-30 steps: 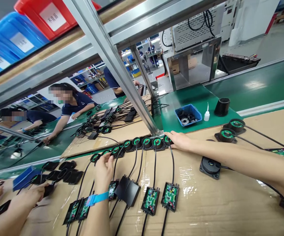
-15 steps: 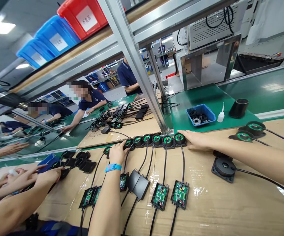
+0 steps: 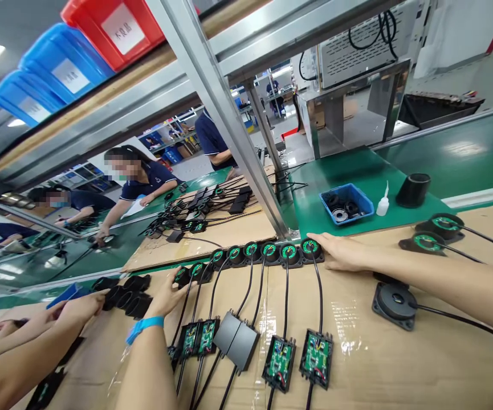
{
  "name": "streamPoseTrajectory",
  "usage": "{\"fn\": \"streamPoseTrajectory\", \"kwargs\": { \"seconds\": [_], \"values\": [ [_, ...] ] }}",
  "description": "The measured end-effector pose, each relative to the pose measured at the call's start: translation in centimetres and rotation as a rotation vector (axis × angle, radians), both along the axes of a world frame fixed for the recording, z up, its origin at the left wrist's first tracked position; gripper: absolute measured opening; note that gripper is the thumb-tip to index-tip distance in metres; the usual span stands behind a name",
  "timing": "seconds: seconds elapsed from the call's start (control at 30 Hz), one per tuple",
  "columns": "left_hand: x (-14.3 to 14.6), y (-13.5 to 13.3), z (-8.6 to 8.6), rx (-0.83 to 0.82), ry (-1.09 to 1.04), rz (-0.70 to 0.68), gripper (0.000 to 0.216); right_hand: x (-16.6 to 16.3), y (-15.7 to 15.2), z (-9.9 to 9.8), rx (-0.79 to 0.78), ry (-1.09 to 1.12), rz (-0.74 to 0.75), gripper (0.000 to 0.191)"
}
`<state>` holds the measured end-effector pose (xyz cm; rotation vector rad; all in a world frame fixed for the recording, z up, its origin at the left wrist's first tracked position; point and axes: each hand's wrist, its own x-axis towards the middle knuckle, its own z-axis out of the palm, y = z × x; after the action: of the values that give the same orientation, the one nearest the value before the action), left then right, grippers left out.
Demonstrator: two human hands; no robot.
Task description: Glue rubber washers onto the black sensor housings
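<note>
A row of several round black housings (image 3: 289, 253) with green circuit boards and wires inside lies along the cardboard's far edge. My left hand (image 3: 167, 296) is at the row's left end, thumb and fingers around the leftmost housing (image 3: 181, 277). At the other end, my right hand (image 3: 342, 252) rests with fingers stretched out, fingertips against the rightmost housing (image 3: 312, 248). Black cables run from the housings to small open boxes with green boards (image 3: 317, 357). Two plain dark-grey box faces (image 3: 236, 340) lie among them. My left wrist wears a blue strap (image 3: 146, 326).
Further housings (image 3: 428, 242) lie at right, one face down (image 3: 395, 302). On the green mat stand a blue bin (image 3: 346, 205), a white bottle (image 3: 382, 204) and a black cone (image 3: 414, 189). A metal post (image 3: 229, 125) rises ahead. A co-worker's arms (image 3: 36, 341) reach in from the left.
My left hand has moved left along the row to its end housing. My right hand stays at the right end. The co-worker's arms at left have shifted.
</note>
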<state>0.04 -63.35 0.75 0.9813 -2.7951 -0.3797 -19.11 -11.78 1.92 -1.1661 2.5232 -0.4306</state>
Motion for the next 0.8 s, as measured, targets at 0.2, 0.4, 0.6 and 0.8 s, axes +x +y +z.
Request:
{"fn": "streamPoseTrajectory", "kwargs": {
  "seconds": [0.2, 0.4, 0.6, 0.8],
  "values": [
    [-2.7, 0.7, -2.0, -0.039, 0.026, 0.108, 0.045, 0.2, -0.2, -0.3, 0.002, 0.04, -0.02, 0.094],
    [-4.2, 1.0, -1.9, 0.003, 0.108, 0.096, 0.044, 0.2, -0.4, -0.4, -0.002, 0.066, -0.017, 0.096],
    [-2.0, 2.1, -0.1, 0.041, 0.197, 0.127, 0.045, 0.6, -1.3, -0.7, 0.005, 0.09, -0.049, 0.091],
    [6.8, 11.0, 0.7, -0.057, 0.334, -0.036, 0.077, 0.4, -2.3, -0.7, 0.009, 0.09, -0.059, 0.067]
  ]
}}
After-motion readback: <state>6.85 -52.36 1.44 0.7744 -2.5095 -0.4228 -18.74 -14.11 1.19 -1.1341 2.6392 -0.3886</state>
